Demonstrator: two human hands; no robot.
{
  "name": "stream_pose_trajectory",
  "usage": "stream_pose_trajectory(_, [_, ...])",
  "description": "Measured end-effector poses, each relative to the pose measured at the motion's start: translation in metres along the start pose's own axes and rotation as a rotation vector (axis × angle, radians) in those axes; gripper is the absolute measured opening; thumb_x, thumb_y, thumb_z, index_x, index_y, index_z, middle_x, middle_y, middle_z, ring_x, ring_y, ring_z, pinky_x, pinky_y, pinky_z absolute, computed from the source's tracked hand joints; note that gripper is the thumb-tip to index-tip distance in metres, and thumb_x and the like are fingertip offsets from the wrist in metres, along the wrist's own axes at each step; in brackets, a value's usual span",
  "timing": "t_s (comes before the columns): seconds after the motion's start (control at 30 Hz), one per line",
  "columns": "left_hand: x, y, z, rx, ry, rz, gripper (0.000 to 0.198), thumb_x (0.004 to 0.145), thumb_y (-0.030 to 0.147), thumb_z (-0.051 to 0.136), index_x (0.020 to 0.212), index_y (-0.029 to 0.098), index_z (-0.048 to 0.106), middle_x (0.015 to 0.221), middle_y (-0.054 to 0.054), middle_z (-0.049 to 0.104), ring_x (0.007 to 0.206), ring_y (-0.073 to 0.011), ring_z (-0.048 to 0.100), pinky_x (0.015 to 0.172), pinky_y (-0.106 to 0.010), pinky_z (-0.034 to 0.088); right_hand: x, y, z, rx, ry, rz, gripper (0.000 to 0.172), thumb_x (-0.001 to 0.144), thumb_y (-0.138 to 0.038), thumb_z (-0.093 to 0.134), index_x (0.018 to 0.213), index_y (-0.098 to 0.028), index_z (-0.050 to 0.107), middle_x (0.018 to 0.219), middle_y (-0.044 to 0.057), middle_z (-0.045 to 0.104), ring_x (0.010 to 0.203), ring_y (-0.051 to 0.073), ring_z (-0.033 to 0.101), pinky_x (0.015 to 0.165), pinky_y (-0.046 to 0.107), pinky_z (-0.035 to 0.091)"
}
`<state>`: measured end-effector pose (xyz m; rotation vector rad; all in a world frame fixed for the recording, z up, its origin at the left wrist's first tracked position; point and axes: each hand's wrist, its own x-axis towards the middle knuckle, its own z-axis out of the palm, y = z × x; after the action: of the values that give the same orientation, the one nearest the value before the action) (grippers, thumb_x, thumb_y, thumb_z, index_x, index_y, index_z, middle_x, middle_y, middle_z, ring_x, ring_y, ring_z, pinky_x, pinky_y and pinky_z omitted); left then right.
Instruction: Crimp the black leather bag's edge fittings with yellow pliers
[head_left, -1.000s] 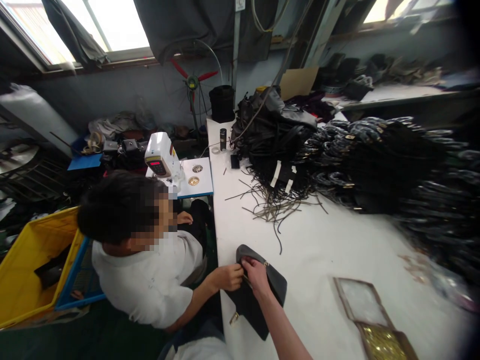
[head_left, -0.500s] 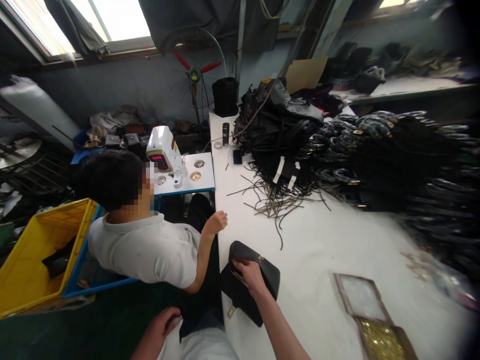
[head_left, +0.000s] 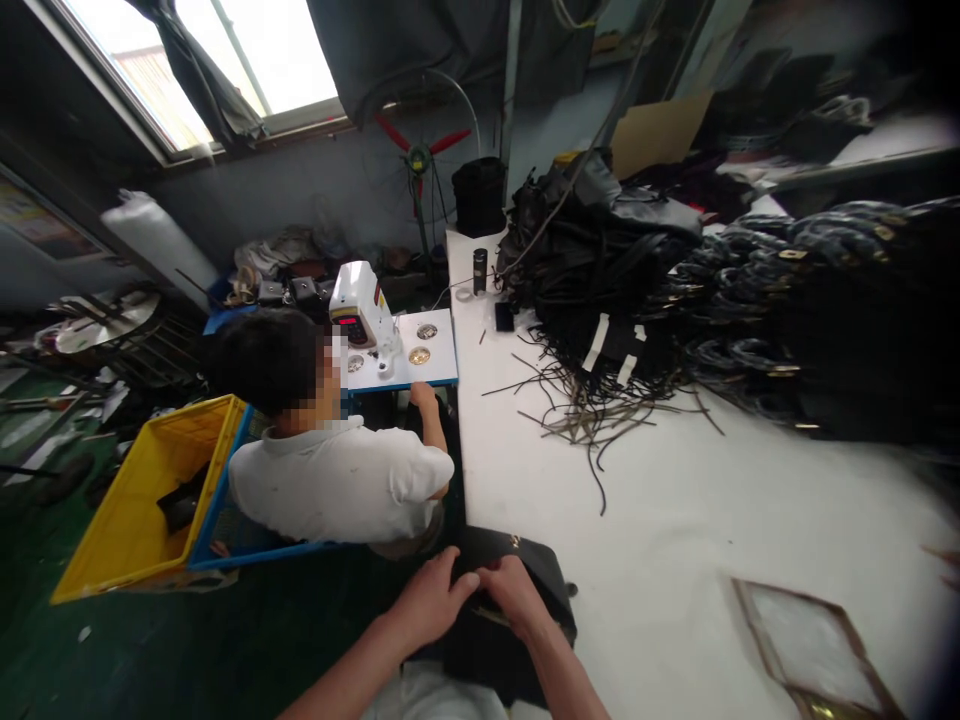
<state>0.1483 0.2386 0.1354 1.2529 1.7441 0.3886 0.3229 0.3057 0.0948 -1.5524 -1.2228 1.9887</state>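
We find both our hands on a black bag (head_left: 517, 610) lying at the near edge of the white table (head_left: 675, 520): the left hand (head_left: 431, 600) and right hand (head_left: 514, 595) meet at its top edge, fingers (head_left: 463, 583) curled and pinching the bag. Beside the table a seated person in a white shirt (head_left: 337, 480) faces a small white machine (head_left: 358, 305), a yellow crate (head_left: 142, 490) behind them. A heap of black straps (head_left: 750, 300) covers the far table.
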Motion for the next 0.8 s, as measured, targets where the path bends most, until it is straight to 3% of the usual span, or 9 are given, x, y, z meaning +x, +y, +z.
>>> stream_pose_trajectory(0.13, [-0.001,-0.022,0.009,0.018,-0.072,0.055,0.072,0.105,0.058,0.054,0.163,0.016,0.051,0.166,-0.023,0.053,0.155,-0.0375,0.05,0.129,-0.049,0.038,-0.005,0.013,0.014,0.022,-0.003,-0.003,0.013,0.065,-0.023,0.063,0.057,-0.016,0.072,0.058,0.002,0.066,0.054,0.013,0.047,0.057,0.03,0.033])
stream_pose_trajectory(0.2, [0.004,-0.036,0.014,0.038,-0.113,0.069,0.075,0.107,0.06,0.049,0.167,0.015,0.047,0.169,-0.022,0.049,0.157,-0.0357,0.047,0.13,-0.048,0.037,-0.002,0.022,0.017,0.048,0.008,-0.011,0.014,0.066,-0.022,0.063,0.06,-0.016,0.074,0.062,0.003,0.07,0.058,0.014,0.051,0.059,0.029,0.038])
stream_pose_trajectory(0.33, [0.028,-0.066,0.024,0.037,-0.15,0.113,0.069,0.109,0.058,0.047,0.165,0.017,0.05,0.166,-0.019,0.054,0.154,-0.0322,0.051,0.13,-0.047,0.04,0.013,0.045,0.018,0.12,0.011,0.005,0.017,0.065,-0.025,0.074,0.077,-0.015,0.083,0.078,0.005,0.079,0.07,0.017,0.063,0.069,0.029,0.048])
stream_pose_trajectory(0.53, [0.048,-0.1,0.031,0.029,-0.168,0.119,0.06,0.111,0.049,0.042,0.153,0.012,0.063,0.156,-0.02,0.064,0.149,-0.0338,0.058,0.129,-0.052,0.041,0.033,0.081,0.032,0.132,-0.039,0.064,0.036,0.064,-0.04,0.086,0.09,-0.015,0.086,0.087,0.009,0.083,0.075,0.022,0.069,0.075,0.034,0.053])
stream_pose_trajectory(0.67, [0.057,-0.117,0.039,-0.048,-0.104,0.075,0.051,0.11,0.037,0.04,0.143,0.011,0.069,0.143,-0.02,0.072,0.135,-0.0323,0.067,0.12,-0.048,0.049,0.046,0.088,0.035,0.075,-0.124,0.036,0.038,0.073,-0.038,0.08,0.105,-0.018,0.087,0.098,0.007,0.085,0.088,0.025,0.074,0.086,0.036,0.056])
stream_pose_trajectory(0.8, [0.062,-0.135,0.047,-0.185,-0.054,0.022,0.043,0.107,0.028,0.044,0.139,0.018,0.071,0.132,-0.014,0.078,0.124,-0.0264,0.073,0.109,-0.04,0.054,0.053,0.084,0.039,-0.009,-0.176,0.047,0.037,0.073,-0.033,0.081,0.107,-0.019,0.086,0.098,0.006,0.085,0.09,0.025,0.073,0.087,0.036,0.056])
